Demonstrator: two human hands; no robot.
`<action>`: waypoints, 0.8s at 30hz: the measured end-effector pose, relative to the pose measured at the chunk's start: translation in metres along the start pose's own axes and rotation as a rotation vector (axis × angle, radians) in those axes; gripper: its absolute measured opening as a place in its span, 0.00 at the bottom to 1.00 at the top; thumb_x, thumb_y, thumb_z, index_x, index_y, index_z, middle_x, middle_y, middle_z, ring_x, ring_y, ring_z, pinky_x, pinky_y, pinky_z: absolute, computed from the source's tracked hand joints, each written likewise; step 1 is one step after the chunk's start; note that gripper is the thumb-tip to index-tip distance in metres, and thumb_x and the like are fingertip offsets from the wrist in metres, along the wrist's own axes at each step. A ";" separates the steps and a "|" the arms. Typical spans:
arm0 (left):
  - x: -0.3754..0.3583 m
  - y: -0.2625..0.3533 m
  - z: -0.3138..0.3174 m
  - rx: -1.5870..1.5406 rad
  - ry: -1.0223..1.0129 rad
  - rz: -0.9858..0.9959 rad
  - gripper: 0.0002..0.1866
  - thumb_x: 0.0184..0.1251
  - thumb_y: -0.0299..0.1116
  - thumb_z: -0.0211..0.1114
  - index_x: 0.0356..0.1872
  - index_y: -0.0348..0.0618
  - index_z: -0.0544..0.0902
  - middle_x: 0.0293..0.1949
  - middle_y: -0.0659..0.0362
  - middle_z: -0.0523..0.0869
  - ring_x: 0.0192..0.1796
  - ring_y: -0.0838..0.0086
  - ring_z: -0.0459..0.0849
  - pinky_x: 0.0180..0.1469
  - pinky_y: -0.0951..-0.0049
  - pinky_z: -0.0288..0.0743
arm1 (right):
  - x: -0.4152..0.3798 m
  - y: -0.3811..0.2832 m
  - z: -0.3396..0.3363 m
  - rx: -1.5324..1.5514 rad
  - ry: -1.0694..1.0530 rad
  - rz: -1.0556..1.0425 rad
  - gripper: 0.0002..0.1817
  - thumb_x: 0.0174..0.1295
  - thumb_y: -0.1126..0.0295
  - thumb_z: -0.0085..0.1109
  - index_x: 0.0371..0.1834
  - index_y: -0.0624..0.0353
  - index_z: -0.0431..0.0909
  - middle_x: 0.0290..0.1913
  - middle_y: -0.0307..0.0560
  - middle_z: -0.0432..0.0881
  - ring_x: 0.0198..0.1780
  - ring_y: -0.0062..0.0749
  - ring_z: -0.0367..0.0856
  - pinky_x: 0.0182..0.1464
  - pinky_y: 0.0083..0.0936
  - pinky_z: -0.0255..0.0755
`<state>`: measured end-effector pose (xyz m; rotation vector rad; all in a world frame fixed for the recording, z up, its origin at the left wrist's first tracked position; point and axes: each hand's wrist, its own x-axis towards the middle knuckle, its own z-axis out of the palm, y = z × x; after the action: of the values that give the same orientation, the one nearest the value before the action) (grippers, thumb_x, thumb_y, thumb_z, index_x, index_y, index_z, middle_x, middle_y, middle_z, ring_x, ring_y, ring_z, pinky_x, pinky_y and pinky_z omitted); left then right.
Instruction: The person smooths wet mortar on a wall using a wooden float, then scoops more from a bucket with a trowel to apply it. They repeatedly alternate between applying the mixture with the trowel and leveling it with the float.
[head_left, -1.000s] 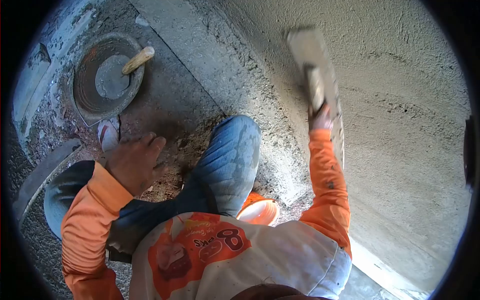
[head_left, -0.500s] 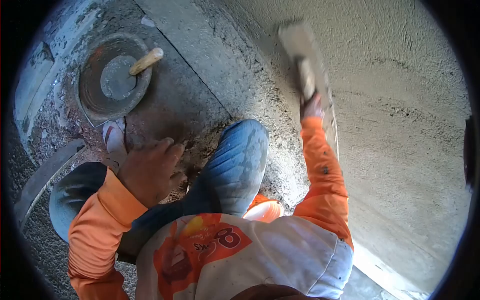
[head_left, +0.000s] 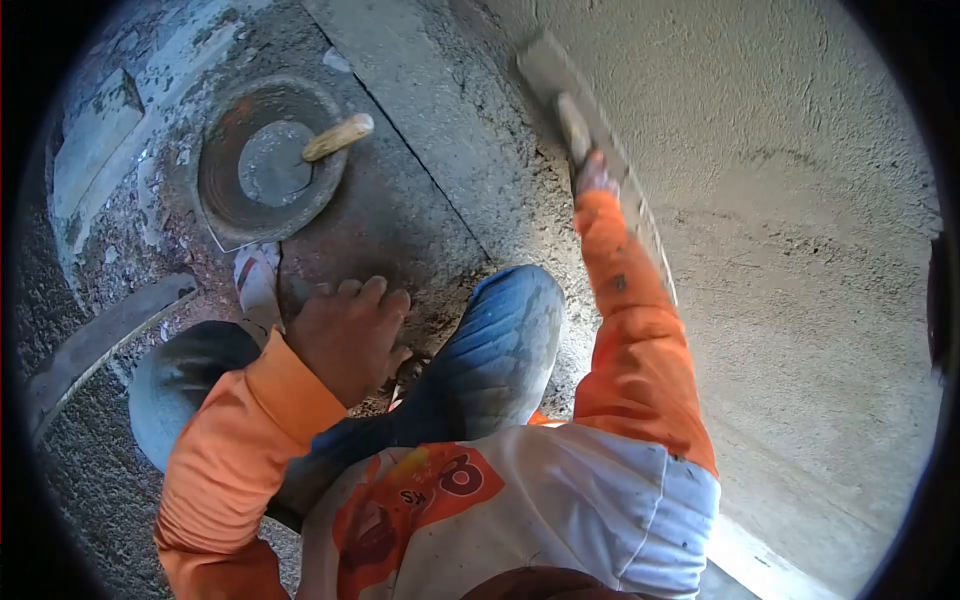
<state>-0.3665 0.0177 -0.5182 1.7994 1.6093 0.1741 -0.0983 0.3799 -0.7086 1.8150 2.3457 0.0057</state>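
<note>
My right hand (head_left: 597, 175) grips the pale handle of a long plastering float (head_left: 548, 68), its blade lying along the wet plastered wall (head_left: 770, 220). Over by my knees, my left hand (head_left: 350, 335) hangs with fingers loosely bent and the thumb apart; nothing shows in it, though its palm is hidden. Beyond that hand stands a round mortar bucket (head_left: 215, 185) with grey material in the bottom. A wooden handle (head_left: 340, 138) leans out over the bucket's rim; the tool's lower end is hidden.
A flat curved strip (head_left: 110, 330) lies on the rough ground at the left. Concrete slabs (head_left: 420, 90) with a dark joint run along the wall's foot. My bent knee (head_left: 510, 340) is close to the wall, and a foot (head_left: 258, 280) shows beside the bucket.
My right hand has moved the float a little left and farther up along the wall, turning it slightly. The view has shifted, so the bucket and my left hand appear farther right.
</note>
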 end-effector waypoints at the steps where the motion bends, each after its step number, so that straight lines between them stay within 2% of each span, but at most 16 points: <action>1: -0.007 0.001 -0.003 -0.014 0.059 -0.006 0.26 0.52 0.42 0.64 0.50 0.37 0.72 0.50 0.47 0.75 0.50 0.56 0.76 0.52 0.60 0.69 | -0.012 0.026 0.020 -0.066 0.004 -0.030 0.16 0.65 0.65 0.32 0.52 0.58 0.63 0.52 0.65 0.73 0.47 0.60 0.77 0.46 0.47 0.73; 4: -0.030 0.002 -0.009 -0.053 0.139 -0.015 0.26 0.52 0.42 0.64 0.50 0.37 0.72 0.50 0.47 0.75 0.51 0.56 0.76 0.52 0.59 0.69 | -0.065 0.066 0.007 -0.170 -0.061 0.006 0.15 0.65 0.66 0.32 0.51 0.59 0.63 0.55 0.66 0.71 0.49 0.60 0.75 0.48 0.47 0.72; 5: -0.032 -0.001 -0.012 -0.059 0.148 -0.021 0.26 0.52 0.42 0.64 0.49 0.37 0.72 0.50 0.47 0.75 0.51 0.56 0.75 0.51 0.59 0.69 | -0.068 0.060 -0.007 -0.212 -0.052 -0.004 0.15 0.65 0.66 0.33 0.50 0.59 0.63 0.55 0.65 0.70 0.50 0.60 0.75 0.49 0.47 0.71; 8: -0.032 -0.002 -0.014 -0.024 0.114 0.030 0.24 0.53 0.43 0.64 0.48 0.38 0.72 0.49 0.47 0.76 0.50 0.56 0.75 0.49 0.58 0.69 | -0.040 0.028 -0.038 -0.223 -0.060 -0.018 0.17 0.65 0.64 0.34 0.53 0.59 0.62 0.57 0.65 0.69 0.50 0.61 0.75 0.51 0.48 0.70; 9: -0.029 -0.003 -0.016 -0.022 0.121 0.028 0.24 0.53 0.43 0.64 0.48 0.38 0.72 0.49 0.47 0.76 0.50 0.56 0.75 0.49 0.58 0.69 | -0.005 0.022 -0.034 -0.152 0.022 -0.022 0.22 0.66 0.59 0.35 0.58 0.59 0.60 0.55 0.66 0.71 0.50 0.60 0.75 0.51 0.48 0.70; 11: -0.021 -0.004 -0.023 -0.058 0.058 0.024 0.24 0.53 0.43 0.64 0.47 0.38 0.72 0.48 0.48 0.76 0.49 0.57 0.76 0.48 0.58 0.69 | 0.014 -0.057 -0.115 0.044 0.014 0.138 0.26 0.66 0.54 0.33 0.62 0.60 0.57 0.49 0.65 0.76 0.50 0.58 0.76 0.53 0.47 0.69; 13: -0.013 -0.009 -0.022 -0.040 0.070 0.023 0.24 0.53 0.43 0.64 0.47 0.38 0.72 0.48 0.49 0.76 0.49 0.57 0.76 0.48 0.57 0.69 | 0.057 -0.090 -0.155 0.076 0.213 0.165 0.29 0.65 0.47 0.34 0.51 0.63 0.69 0.41 0.63 0.80 0.48 0.54 0.78 0.50 0.43 0.71; 14: -0.011 -0.011 -0.020 -0.029 0.091 0.021 0.24 0.53 0.43 0.64 0.47 0.39 0.72 0.47 0.49 0.76 0.49 0.58 0.76 0.47 0.57 0.69 | 0.067 -0.101 -0.182 0.063 0.403 0.011 0.32 0.60 0.41 0.42 0.47 0.63 0.72 0.37 0.61 0.80 0.44 0.51 0.79 0.49 0.40 0.72; 15: -0.011 -0.012 -0.019 -0.033 0.087 0.020 0.24 0.53 0.43 0.64 0.47 0.39 0.72 0.47 0.49 0.76 0.49 0.58 0.76 0.47 0.57 0.69 | 0.103 -0.089 -0.195 -0.111 0.727 -0.212 0.35 0.54 0.39 0.51 0.48 0.62 0.72 0.35 0.59 0.80 0.39 0.48 0.80 0.45 0.38 0.74; 16: -0.011 -0.011 -0.017 -0.020 0.092 0.028 0.24 0.53 0.43 0.64 0.47 0.38 0.72 0.47 0.49 0.76 0.49 0.58 0.76 0.47 0.57 0.69 | 0.115 -0.081 -0.222 -0.116 0.717 -0.214 0.35 0.54 0.39 0.51 0.48 0.62 0.72 0.35 0.59 0.80 0.39 0.48 0.80 0.45 0.38 0.74; 17: -0.010 -0.012 -0.017 -0.001 0.098 0.039 0.24 0.53 0.44 0.64 0.47 0.38 0.72 0.48 0.48 0.76 0.49 0.58 0.76 0.46 0.57 0.69 | 0.121 -0.080 -0.266 -0.128 0.922 -0.290 0.28 0.58 0.46 0.49 0.44 0.64 0.72 0.31 0.57 0.79 0.29 0.40 0.77 0.31 0.31 0.71; 21: -0.006 -0.013 -0.026 -0.075 0.058 0.085 0.24 0.53 0.44 0.63 0.47 0.37 0.72 0.49 0.46 0.76 0.49 0.56 0.76 0.49 0.57 0.70 | 0.090 -0.026 -0.481 -0.176 1.141 -0.267 0.26 0.59 0.48 0.48 0.44 0.64 0.73 0.33 0.59 0.79 0.32 0.43 0.78 0.34 0.32 0.72; 24: 0.001 -0.017 -0.030 -0.114 0.110 0.096 0.25 0.54 0.43 0.63 0.48 0.36 0.72 0.49 0.44 0.75 0.50 0.53 0.75 0.51 0.57 0.69 | 0.029 0.030 -0.586 -0.171 1.203 -0.245 0.25 0.61 0.49 0.48 0.43 0.64 0.74 0.36 0.61 0.78 0.35 0.45 0.78 0.37 0.33 0.72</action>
<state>-0.3958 0.0300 -0.5059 1.8065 1.5555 0.4074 -0.1592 0.4758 -0.1323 1.5982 3.0548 1.5992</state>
